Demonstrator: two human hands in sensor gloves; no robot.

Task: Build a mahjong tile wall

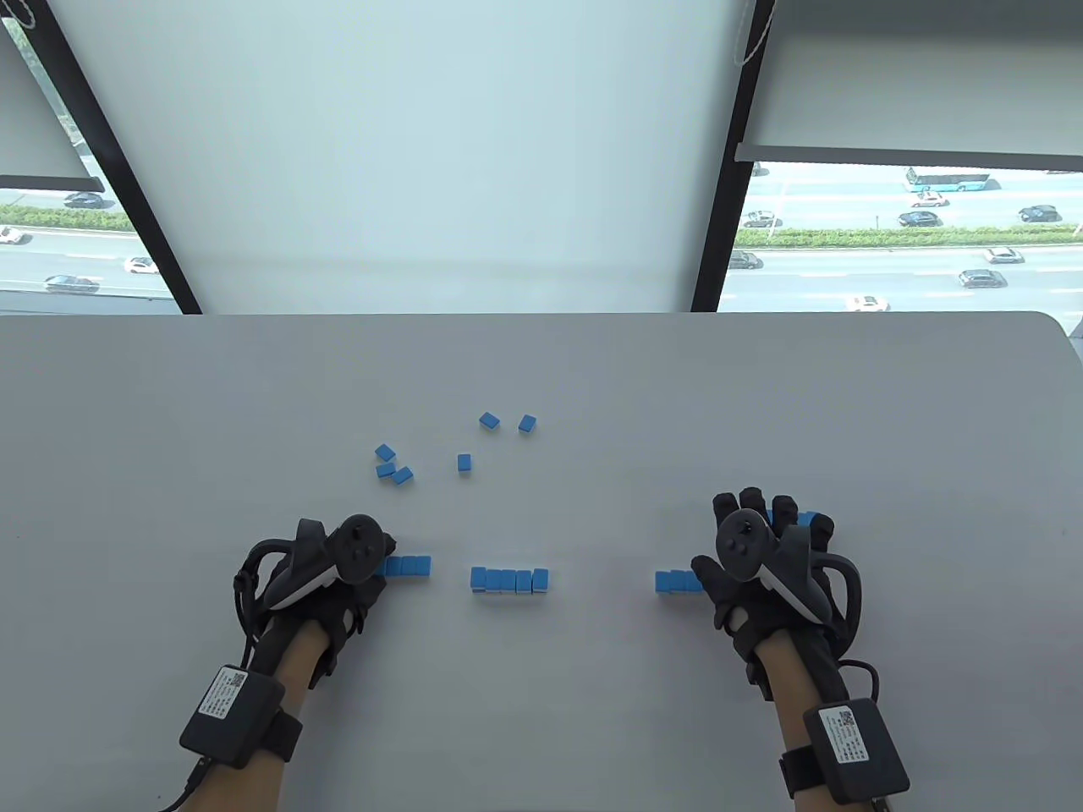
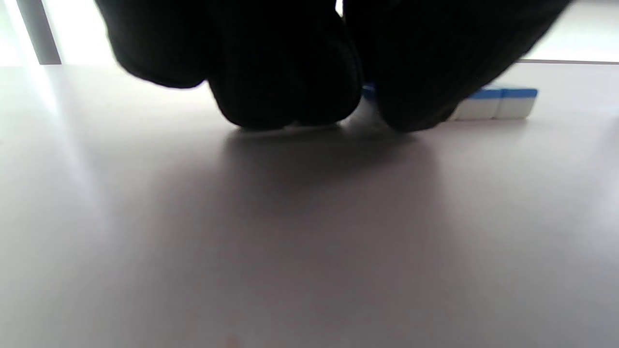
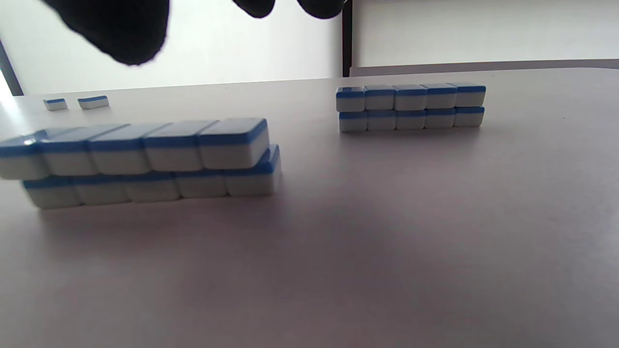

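Observation:
Blue-backed mahjong tiles stand in short wall pieces along the front of the white table [image 1: 541,694]. My left hand [image 1: 372,565] has its fingers curled down at the left end of the left tile row [image 1: 409,565]. In the left wrist view its fingertips [image 2: 285,96] touch the table in front of that row [image 2: 498,102]. A two-high middle piece [image 1: 509,579] stands alone. My right hand [image 1: 744,529] hovers open, fingers spread, over the right two-high piece [image 1: 677,581], which shows close in the right wrist view [image 3: 145,159]. Another two-high piece [image 3: 411,106] stands beyond it.
Several loose tiles lie face down further back: a cluster of three [image 1: 391,465], a single one [image 1: 464,462], and two more [image 1: 508,421], which also show far off in the right wrist view [image 3: 77,102]. A window wall stands behind the table's far edge [image 1: 541,315].

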